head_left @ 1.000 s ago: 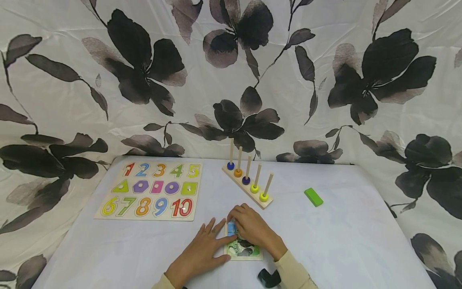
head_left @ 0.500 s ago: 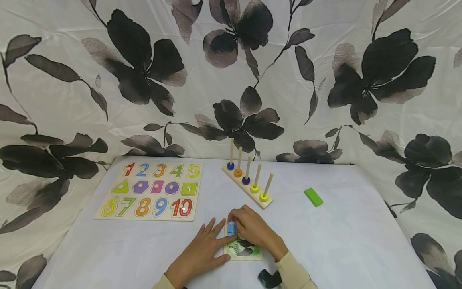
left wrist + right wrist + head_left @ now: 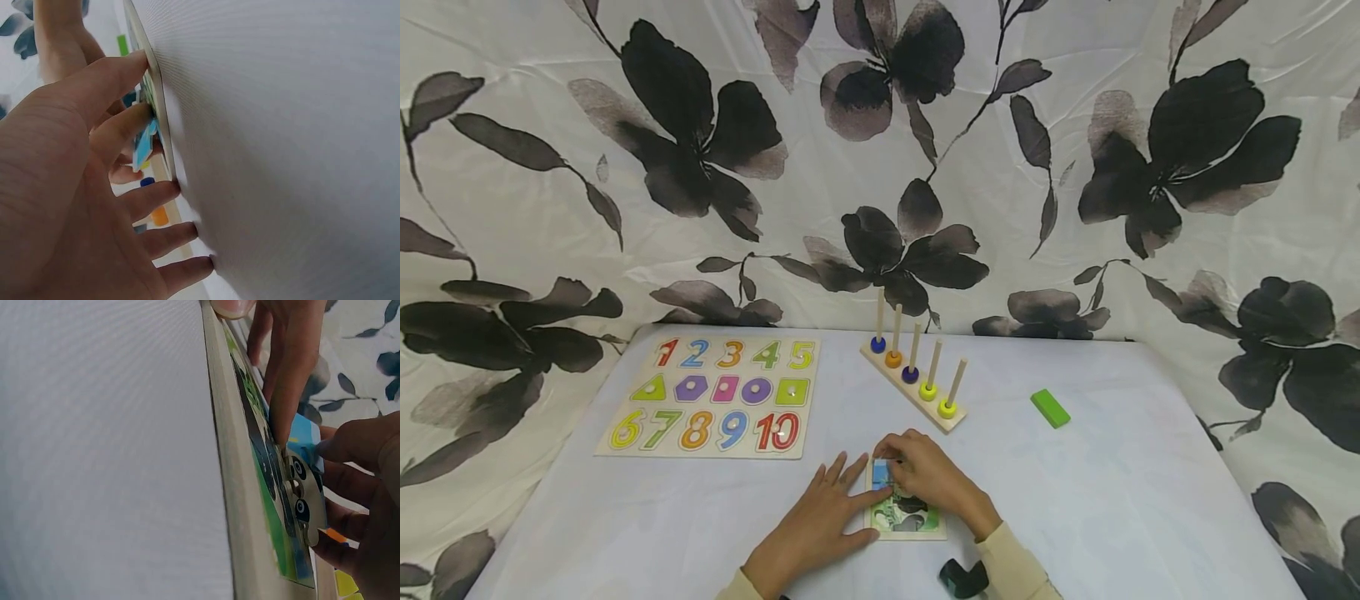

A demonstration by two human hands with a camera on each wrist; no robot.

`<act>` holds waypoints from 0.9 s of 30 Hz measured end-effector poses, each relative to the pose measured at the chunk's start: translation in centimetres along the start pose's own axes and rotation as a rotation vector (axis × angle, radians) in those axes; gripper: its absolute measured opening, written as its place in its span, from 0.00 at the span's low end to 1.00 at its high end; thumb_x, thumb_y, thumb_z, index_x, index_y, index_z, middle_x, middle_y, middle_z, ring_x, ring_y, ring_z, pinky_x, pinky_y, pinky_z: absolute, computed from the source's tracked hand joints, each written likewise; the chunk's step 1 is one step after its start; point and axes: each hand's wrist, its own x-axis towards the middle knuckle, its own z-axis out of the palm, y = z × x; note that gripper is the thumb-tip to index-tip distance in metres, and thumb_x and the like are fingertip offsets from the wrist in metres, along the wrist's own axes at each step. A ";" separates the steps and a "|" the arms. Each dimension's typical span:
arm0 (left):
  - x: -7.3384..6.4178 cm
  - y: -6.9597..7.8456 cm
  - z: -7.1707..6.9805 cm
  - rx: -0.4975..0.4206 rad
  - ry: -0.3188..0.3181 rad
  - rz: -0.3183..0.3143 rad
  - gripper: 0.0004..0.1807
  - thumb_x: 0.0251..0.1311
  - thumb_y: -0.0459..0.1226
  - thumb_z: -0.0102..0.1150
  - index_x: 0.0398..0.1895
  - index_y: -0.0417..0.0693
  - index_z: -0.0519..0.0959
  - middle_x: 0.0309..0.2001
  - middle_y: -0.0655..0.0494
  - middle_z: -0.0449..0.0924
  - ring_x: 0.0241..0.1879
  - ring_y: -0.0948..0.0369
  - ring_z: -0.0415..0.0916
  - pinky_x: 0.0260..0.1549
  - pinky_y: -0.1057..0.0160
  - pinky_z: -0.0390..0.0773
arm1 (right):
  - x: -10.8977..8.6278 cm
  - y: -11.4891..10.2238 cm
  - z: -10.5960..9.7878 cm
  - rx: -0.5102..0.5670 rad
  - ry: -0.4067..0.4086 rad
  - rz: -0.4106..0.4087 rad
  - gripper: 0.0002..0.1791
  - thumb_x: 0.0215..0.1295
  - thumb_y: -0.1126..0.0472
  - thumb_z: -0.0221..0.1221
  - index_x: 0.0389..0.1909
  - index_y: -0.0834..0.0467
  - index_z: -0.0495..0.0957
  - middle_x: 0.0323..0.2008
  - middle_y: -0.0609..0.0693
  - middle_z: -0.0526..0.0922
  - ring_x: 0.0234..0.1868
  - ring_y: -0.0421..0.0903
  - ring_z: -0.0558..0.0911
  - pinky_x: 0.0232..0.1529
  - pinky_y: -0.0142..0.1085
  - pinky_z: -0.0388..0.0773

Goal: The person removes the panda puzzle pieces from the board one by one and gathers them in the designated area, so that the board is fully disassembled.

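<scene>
A small wooden jigsaw puzzle [image 3: 910,535] with a panda picture lies flat near the person. The left hand [image 3: 820,521] rests at its left side, fingers spread and fairly straight. Its thumb touches the puzzle's edge and its index fingertip presses on the picture, while the other fingertips meet the cloth. From the right, the right hand [image 3: 936,479] pinches a puzzle piece [image 3: 306,487] showing panda eyes and blue. In both wrist views this piece stands tilted up from the frame. Fingers cover part of the picture in the head view.
Behind the hands stands a wooden peg rack [image 3: 917,383] with coloured rings. A number and shape board [image 3: 715,447] lies at the left, a green block [image 3: 1050,408] at the right. Close to the right sleeve sits a dark curved object [image 3: 962,577]. A floral cloth [image 3: 1037,208] hangs behind.
The right hand's knuckles have dropped very slightly toward the person, still pinching the puzzle piece. The left hand has kept its place.
</scene>
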 end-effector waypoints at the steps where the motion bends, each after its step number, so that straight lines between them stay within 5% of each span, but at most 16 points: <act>1: 0.0 0.0 0.0 0.001 0.000 0.000 0.29 0.58 0.57 0.58 0.65 0.69 0.71 0.73 0.43 0.55 0.71 0.36 0.48 0.62 0.32 0.55 | 0.1 0.1 0.0 0.007 0.004 -0.001 0.11 0.66 0.64 0.56 0.46 0.51 0.80 0.40 0.41 0.82 0.42 0.37 0.75 0.45 0.35 0.75; 27: 1.4 0.9 0.4 0.045 0.016 0.020 0.31 0.60 0.59 0.54 0.66 0.64 0.70 0.73 0.37 0.50 0.69 0.30 0.45 0.61 0.32 0.56 | 0.8 1.2 0.3 0.063 0.056 -0.016 0.08 0.65 0.63 0.59 0.42 0.53 0.84 0.37 0.41 0.85 0.38 0.36 0.75 0.43 0.34 0.73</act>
